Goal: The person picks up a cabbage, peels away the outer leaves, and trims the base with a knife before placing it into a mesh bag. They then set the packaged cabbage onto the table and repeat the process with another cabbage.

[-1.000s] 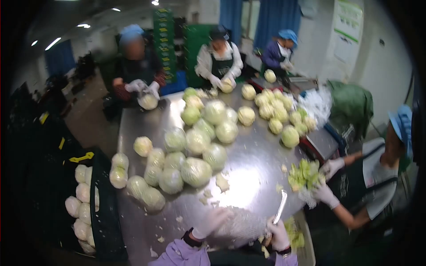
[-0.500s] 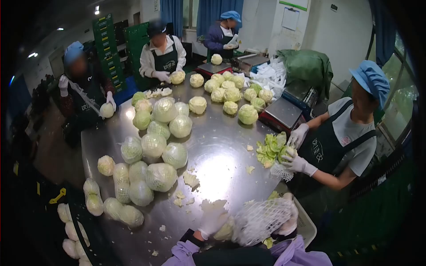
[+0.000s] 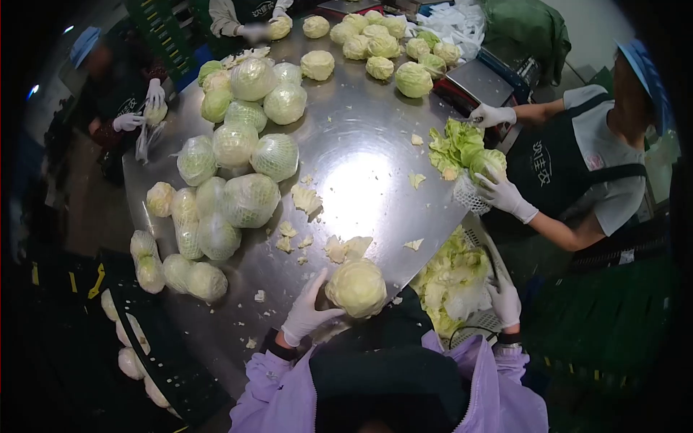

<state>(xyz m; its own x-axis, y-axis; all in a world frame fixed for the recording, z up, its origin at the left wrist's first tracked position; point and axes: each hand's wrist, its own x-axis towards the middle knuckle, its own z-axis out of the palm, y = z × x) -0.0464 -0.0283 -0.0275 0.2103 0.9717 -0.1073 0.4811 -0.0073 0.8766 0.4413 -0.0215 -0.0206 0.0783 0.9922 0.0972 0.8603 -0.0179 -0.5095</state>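
A pale, trimmed cabbage (image 3: 356, 289) sits at the table's near edge. My left hand (image 3: 310, 314), in a white glove, cups its left side, thumb in front and fingers behind. Just beyond the cabbage lie torn leaves (image 3: 348, 249). Over at the right, my gloved right hand (image 3: 505, 302) is at the rim of a basket (image 3: 498, 263), fingers stretched and apart, with no cabbage in it. Loose green leaves (image 3: 451, 278) fill that basket. Some white material (image 3: 476, 297) lies among them close to my right hand.
Net-wrapped cabbages (image 3: 234, 144) cover the table's left part; unwrapped ones (image 3: 375, 43) stand at the back. A co-worker on the right holds a cabbage (image 3: 487, 164) and a tool. Two more people work at the far side. A dark crate (image 3: 155, 353) stands lower left.
My view has tilted down. The white foam net has left the front of my body, uncovering the cabbage and the basket of leaves. My right hand now shows at the basket.
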